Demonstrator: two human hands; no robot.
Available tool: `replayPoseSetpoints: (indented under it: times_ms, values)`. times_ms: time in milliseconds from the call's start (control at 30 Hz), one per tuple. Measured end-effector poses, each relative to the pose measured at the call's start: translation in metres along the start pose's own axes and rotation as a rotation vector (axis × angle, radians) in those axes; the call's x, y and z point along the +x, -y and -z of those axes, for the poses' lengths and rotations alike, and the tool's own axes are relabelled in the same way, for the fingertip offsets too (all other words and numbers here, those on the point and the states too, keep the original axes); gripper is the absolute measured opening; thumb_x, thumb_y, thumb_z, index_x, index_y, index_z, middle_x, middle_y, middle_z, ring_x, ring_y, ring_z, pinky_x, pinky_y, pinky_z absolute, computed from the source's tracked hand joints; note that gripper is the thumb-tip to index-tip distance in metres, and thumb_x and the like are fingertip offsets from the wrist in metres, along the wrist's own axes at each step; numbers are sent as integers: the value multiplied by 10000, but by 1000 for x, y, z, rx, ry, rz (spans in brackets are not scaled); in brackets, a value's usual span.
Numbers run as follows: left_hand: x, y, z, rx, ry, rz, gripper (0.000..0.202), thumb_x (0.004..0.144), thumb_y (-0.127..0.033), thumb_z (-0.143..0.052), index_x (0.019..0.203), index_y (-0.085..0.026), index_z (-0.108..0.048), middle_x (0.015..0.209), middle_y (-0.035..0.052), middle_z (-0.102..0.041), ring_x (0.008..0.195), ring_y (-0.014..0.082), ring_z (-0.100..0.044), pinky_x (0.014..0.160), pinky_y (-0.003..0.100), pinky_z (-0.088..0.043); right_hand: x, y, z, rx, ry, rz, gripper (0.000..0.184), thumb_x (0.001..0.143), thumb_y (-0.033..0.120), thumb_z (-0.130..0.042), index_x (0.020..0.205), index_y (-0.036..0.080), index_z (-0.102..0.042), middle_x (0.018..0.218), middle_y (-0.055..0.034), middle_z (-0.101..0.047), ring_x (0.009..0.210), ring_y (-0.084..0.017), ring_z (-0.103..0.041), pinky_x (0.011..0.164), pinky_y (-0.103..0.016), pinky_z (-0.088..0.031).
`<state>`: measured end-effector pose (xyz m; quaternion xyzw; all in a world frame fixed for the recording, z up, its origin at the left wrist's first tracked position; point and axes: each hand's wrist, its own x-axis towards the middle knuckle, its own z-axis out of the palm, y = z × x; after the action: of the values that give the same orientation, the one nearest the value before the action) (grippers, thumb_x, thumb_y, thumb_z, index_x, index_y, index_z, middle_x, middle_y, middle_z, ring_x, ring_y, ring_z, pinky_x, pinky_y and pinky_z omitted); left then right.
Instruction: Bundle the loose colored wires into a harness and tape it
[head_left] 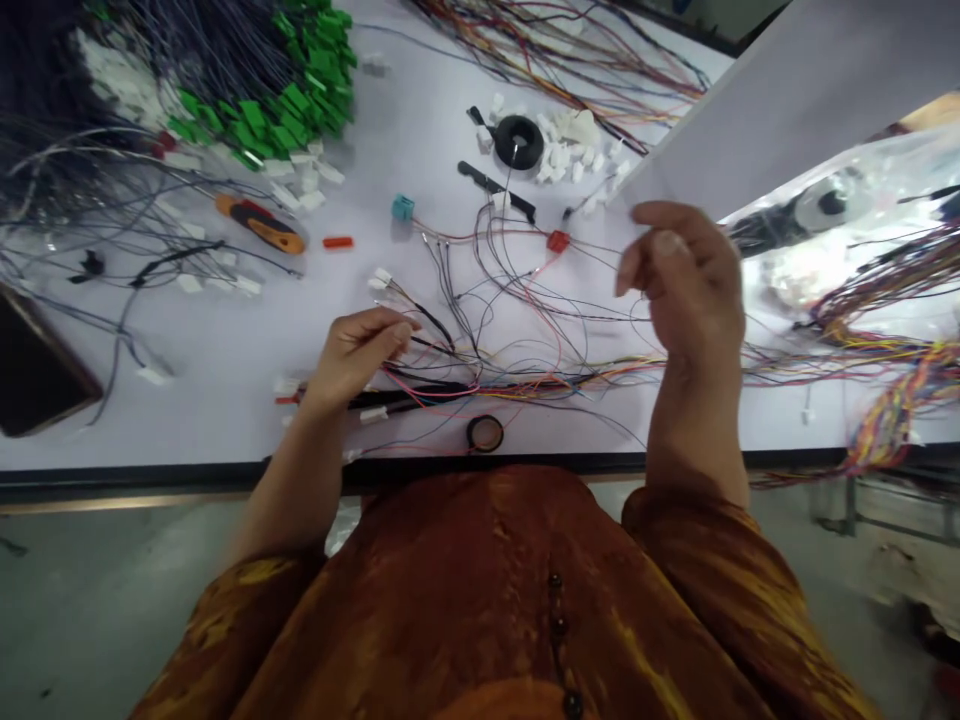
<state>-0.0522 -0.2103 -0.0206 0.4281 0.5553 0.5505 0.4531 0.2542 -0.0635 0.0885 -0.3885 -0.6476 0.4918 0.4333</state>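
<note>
My left hand point(364, 355) is closed in a pinch on a thin black wire point(433, 346), over the near part of the table. Under and beside it runs a wire harness point(517, 385), partly wrapped in black. A white connector point(381, 279) on dark leads lies just beyond those fingers. To the right, my right hand point(694, 280) is raised over the wires with its fingers curled in; anything between them is too small or hidden to make out. Loose wires link a teal connector point(403, 208) and a red connector point(557, 241) between the hands.
A black tape roll point(485, 433) lies near the front edge. Farther back are a black ring-shaped roll point(518, 142), a black-handled knife point(495, 190), white connectors point(574, 150), an orange cutter point(262, 222) and green-connector wires point(262, 115). A pale panel point(780, 90) stands right.
</note>
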Motion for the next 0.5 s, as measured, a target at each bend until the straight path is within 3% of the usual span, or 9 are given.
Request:
replayPoseSetpoints:
  times_ms: [67, 133, 267, 333, 433, 500]
  values:
    - [-3, -4, -3, 64, 97, -12, 179, 735, -355, -827, 792, -189, -789, 678, 27, -680, 596, 123, -577, 540, 232, -449, 5, -2, -34, 130, 182, -88, 426, 840, 538, -719, 1116, 219, -657, 823, -19, -701, 574, -114, -585, 506, -277, -422]
    - [-3, -5, -5, 65, 156, -28, 240, 688, -330, -859, 873, -193, -787, 714, 23, -694, 632, 127, -598, 563, 228, -458, 5, -8, -66, 145, 301, -92, 383, 892, 508, -652, 1142, 221, -609, 983, -26, -715, 613, -90, -591, 531, -254, -446]
    - [3, 2, -7, -172, 136, -16, 573, 810, -601, -707, 1194, -176, -700, 626, -1, -620, 509, 107, -523, 489, 229, -417, -25, -26, -116, -159, 682, 14, 149, 949, 279, -565, 1039, 187, -641, 866, 7, -686, 682, -85, -568, 634, -237, -441]
    - [6, 5, -9, -242, 142, 46, 618, 857, -679, -609, 1176, -158, -704, 574, -10, -565, 466, 100, -481, 460, 232, -390, -47, -32, -125, -274, 819, 82, 137, 952, 205, -522, 974, 179, -654, 864, -4, -686, 779, -106, -599, 729, -250, -453]
    - [8, 7, -12, -305, 185, 174, 485, 793, -569, -760, 1053, -160, -742, 542, -28, -533, 448, 83, -458, 448, 216, -361, -73, -36, -119, -341, 849, 142, 181, 929, 122, -466, 957, 174, -638, 903, -25, -690, 818, -116, -606, 777, -256, -452]
    - [8, 7, -12, -369, 141, 209, 393, 729, -486, -839, 951, -175, -748, 532, -42, -524, 435, 72, -445, 443, 205, -349, -81, -35, -107, -355, 839, 140, 215, 903, 86, -458, 1000, 176, -627, 882, -19, -684, 777, -110, -596, 757, -247, -452]
